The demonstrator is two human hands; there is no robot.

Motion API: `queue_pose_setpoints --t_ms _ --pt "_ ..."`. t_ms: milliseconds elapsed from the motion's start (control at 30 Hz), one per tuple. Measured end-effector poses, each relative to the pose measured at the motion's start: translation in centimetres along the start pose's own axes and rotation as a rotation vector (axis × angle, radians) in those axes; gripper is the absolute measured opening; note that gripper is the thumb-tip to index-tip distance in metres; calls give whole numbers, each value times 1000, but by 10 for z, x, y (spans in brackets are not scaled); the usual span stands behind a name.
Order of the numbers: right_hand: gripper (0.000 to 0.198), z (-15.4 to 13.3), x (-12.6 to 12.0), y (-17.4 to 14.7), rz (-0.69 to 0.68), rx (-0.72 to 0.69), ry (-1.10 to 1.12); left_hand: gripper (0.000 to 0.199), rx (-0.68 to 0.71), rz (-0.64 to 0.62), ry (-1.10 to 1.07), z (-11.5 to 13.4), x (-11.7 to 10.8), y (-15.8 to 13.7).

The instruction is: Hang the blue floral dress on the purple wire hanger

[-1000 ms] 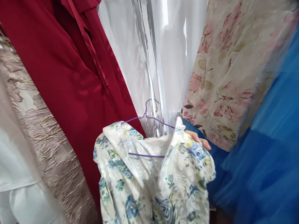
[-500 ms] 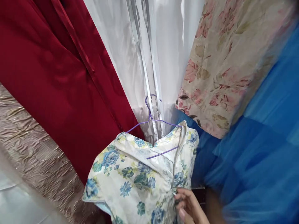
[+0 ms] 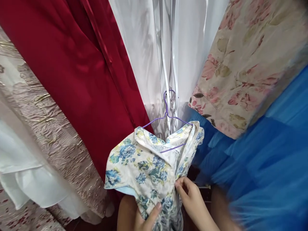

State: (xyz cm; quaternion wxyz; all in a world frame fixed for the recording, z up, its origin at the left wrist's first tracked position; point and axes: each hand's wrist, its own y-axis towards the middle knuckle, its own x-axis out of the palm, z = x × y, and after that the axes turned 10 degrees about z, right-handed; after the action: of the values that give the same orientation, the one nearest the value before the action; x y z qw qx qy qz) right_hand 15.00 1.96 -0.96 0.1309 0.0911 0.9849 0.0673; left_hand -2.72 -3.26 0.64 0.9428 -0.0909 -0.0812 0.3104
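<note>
A white floral dress (image 3: 146,166) with blue roses and a V-shaped neckline hangs on a purple wire hanger (image 3: 166,109). The hanger's bottom bar shows across the open neck. With thumb and fingertips, my right hand (image 3: 191,195) pinches the dress at its wrapped front edge, near the gathered waist. My left hand (image 3: 150,219) grips the dress lower down, its thumb on the front and its fingers hidden behind the cloth. The dress's lower end runs out of view.
Other clothes hang close around: a dark red satin garment (image 3: 79,80) and a textured pinkish one (image 3: 64,128) to the left, white fabric with long ribbons (image 3: 165,64) behind, a beige floral piece (image 3: 240,73) and blue tulle (image 3: 264,160) to the right.
My left hand has come into view and holds the dress from below. The dress and hanger sit further right in view. My right hand still pinches the front edge.
</note>
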Motion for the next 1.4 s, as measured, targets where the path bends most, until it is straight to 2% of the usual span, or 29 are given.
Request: queue_pose_setpoints --t_ms 100,167,200,233,267,333,367,400,500,567,733,867,1000,1067,1133,1200,1233,1267,1333,1367,1400 --pt "35 -2 -17 -10 -56 -21 -58 63 134 136 68 -7 3 21" --pt "32 -6 -28 -20 -120 -75 -111 66 337 275 86 -12 6 28" --pt "31 -9 -32 -24 -162 -115 -144 60 460 294 108 -16 10 27" --pt "29 -13 -36 -28 -203 -159 -179 49 584 247 141 -20 14 24" --pt "28 -17 -40 -30 -241 -206 -214 36 697 125 178 -24 19 18" --pt "25 -26 -45 -32 -298 -304 -279 22 830 -202 235 -33 31 2" --pt "24 -31 -48 -32 -316 -353 -309 20 847 -311 248 -36 37 -5" --pt "23 -35 -51 -30 -328 -400 -341 20 842 -363 255 -39 42 -12" --pt "20 -51 -60 -16 -343 -527 -441 20 787 -366 298 -39 53 -22" --pt "18 -65 -67 -1 -327 -603 -483 22 807 -400 334 -36 54 -22" --pt "16 -118 -73 62 -84 -811 -514 20 871 -489 486 -31 38 -17" --pt "14 -165 -65 111 -18 -936 -562 17 883 -556 696 -18 24 -12" --pt "13 -186 -59 129 88 -889 -517 13 861 -663 886 -11 18 -6" --pt "13 -186 -58 125 144 -847 -469 11 812 -700 857 -6 19 -2" --pt "15 -180 -57 116 195 -810 -416 11 779 -657 744 10 23 3" --pt "19 -173 -57 106 214 -720 -307 27 796 -508 571 42 33 9" --pt "20 -170 -57 101 190 -627 -209 30 828 -390 473 64 40 13" --pt "21 -167 -57 98 151 -508 -87 32 877 -332 387 87 49 18" --pt "22 -163 -56 93 70 -262 177 40 994 -323 315 132 69 26" --pt "22 -163 -56 91 41 -172 288 41 1046 -351 353 151 79 29" --pt "23 -163 -54 90 22 -117 369 34 1095 -401 425 166 89 31"
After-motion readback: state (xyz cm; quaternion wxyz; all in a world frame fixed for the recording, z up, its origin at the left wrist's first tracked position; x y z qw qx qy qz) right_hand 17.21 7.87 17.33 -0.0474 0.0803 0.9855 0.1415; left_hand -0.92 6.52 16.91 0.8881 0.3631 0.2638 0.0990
